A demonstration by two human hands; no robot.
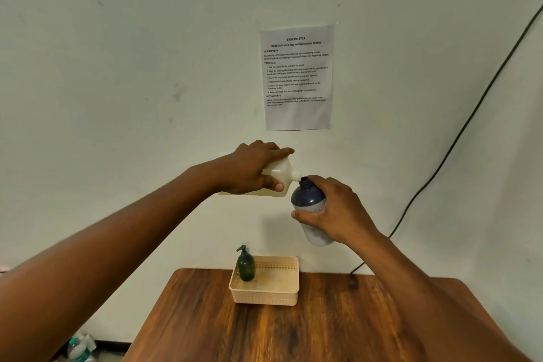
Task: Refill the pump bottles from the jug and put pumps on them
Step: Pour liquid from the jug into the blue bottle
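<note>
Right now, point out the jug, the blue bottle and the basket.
jug [280, 175]: head view, on its white shoulder near the spout.
blue bottle [308, 195]: head view, on its dark upper body.
basket [266, 297]: head view, on its front wall.

- A printed sheet [297, 76] is taped to the pale wall.
- A dark cable [458, 138] runs down the wall.
- A wooden desk [323, 329] stands below.
</note>
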